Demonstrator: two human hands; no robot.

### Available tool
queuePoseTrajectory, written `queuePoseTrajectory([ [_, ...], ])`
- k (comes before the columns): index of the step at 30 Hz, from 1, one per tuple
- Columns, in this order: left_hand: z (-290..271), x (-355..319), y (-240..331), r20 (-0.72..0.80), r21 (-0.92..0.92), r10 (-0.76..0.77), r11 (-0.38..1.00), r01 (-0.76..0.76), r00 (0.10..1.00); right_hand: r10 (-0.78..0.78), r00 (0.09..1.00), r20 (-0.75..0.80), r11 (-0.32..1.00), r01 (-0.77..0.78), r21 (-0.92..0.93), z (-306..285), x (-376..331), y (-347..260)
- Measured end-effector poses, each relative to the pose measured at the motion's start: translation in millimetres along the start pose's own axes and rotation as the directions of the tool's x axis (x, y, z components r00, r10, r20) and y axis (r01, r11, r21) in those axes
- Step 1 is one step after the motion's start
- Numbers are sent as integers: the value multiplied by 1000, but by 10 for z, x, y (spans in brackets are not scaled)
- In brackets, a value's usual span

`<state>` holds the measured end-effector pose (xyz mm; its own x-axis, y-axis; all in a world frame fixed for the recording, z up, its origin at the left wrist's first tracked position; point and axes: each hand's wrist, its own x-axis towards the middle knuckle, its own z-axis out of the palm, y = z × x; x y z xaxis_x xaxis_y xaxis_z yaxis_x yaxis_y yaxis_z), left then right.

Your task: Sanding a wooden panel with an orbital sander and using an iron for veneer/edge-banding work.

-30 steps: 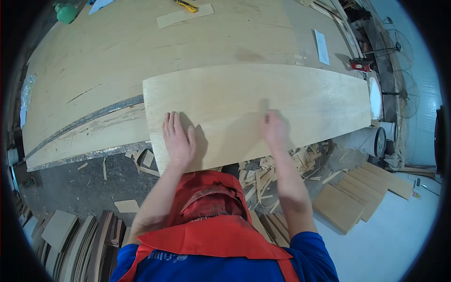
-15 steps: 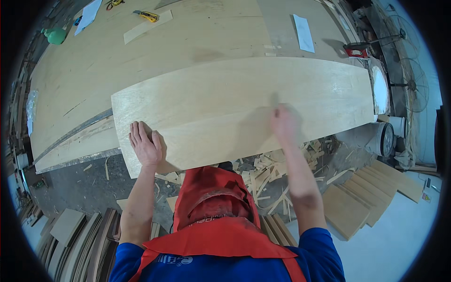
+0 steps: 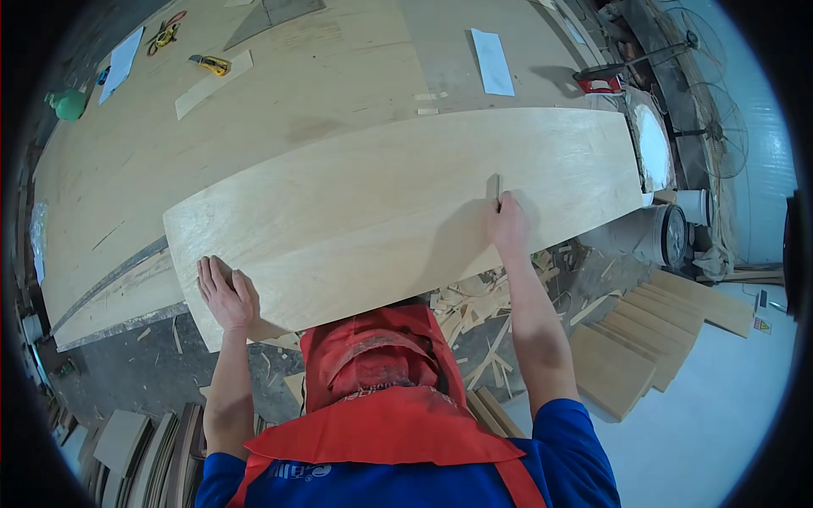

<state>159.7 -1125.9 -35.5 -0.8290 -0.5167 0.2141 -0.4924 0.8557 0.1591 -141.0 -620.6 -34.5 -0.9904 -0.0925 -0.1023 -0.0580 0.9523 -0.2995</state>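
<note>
A wide, pale plywood board (image 3: 356,203) with a bowed far edge lies across the near side of the worktable. My left hand (image 3: 225,296) rests flat on its near left part, fingers stretched out. Farther right, my right hand (image 3: 509,227) is closed around a thin grey blade-like tool (image 3: 498,188), whose tip points away from me over the board. The tool's lower part is hidden in the fist, and its exact kind cannot be made out. Whether the tip touches the wood is unclear.
On the worktable (image 3: 279,102) lie a yellow utility knife (image 3: 210,64), scissors (image 3: 166,34) and a white paper sheet (image 3: 492,63). Wood offcuts (image 3: 474,303) litter the floor. Stacked panels (image 3: 635,343) stand at right, a bucket (image 3: 669,234) beyond them.
The whole view has swung, so the table and board sit farther left in the picture. My right hand, blurred before, has shifted slightly rightward along the board. My left hand keeps its place on it.
</note>
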Motion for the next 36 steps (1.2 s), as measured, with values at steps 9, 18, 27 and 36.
queuePoseTrajectory([
  [9,309,-94,2465,163,-219,329,931,-291,930,-110,939,327,994,100,45,-40,47,-250],
  [18,565,-269,4216,125,-103,158,984,-145,979,-145,980,135,979,123,161,-480,511,761],
  [27,573,-290,4168,72,-66,186,981,-182,980,4,998,59,999,-7,40,-1219,1487,2584],
  [36,555,-290,4190,95,-48,175,984,-171,980,-308,916,259,951,308,40,-820,1159,1971],
])
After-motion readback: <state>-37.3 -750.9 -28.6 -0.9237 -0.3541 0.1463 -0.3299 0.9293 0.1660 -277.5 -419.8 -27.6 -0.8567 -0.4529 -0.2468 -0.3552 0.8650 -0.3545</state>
